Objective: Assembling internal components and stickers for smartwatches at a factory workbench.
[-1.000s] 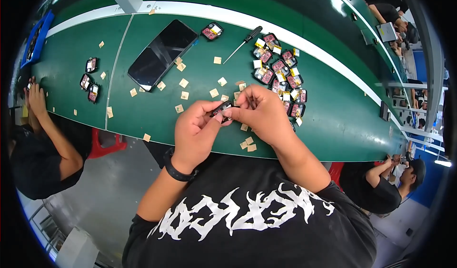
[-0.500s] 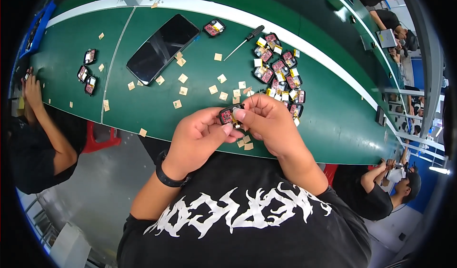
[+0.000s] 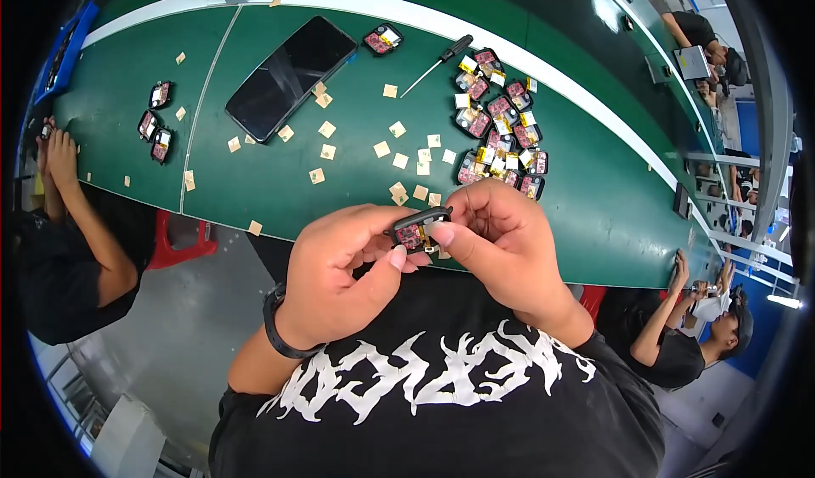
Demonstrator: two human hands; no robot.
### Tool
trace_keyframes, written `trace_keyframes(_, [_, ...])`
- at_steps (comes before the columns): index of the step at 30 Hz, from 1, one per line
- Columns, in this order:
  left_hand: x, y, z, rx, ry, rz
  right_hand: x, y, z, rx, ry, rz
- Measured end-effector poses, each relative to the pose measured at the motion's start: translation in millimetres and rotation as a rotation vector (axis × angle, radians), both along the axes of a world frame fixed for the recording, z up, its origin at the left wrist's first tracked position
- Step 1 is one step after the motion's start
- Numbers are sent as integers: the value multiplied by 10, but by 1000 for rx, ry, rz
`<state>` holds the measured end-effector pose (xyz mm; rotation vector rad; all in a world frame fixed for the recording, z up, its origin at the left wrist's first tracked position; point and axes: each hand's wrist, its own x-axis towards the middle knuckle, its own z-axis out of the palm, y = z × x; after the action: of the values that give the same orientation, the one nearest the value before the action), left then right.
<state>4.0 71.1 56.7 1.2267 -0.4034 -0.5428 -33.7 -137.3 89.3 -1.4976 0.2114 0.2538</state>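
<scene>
Landmark: black phone (image 3: 291,79) on the bench (image 3: 594,232). Small black-cased device (image 3: 409,237), red board showing, is held up to the phone's right and nearer the wearer. Long axis runs roughly crosswise, tilted; the end away from the phone reaches slightly farther from the wearer. Left hand (image 3: 346,261), on the phone side: fingers pinching that end. Right hand (image 3: 514,249), farther from the phone: thumb and fingers grasping the opposite end. Both touch the device, so neither is nearer. Cannot tell whether the curled right fingers hold anything else.
</scene>
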Motion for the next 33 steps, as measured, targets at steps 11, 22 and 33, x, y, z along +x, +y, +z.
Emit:
trace_keyframes(11, [-47, -41, 2, 77, 90, 146, 37, -62, -15, -693, -802, 308])
trace_keyframes(22, [84, 164, 18, 396, -362, 40, 67, 93, -83, -878, -735, 462])
trace_keyframes(33, [124, 273, -10, 364, -187, -8, 136, 250, -154, -901, -719, 526])
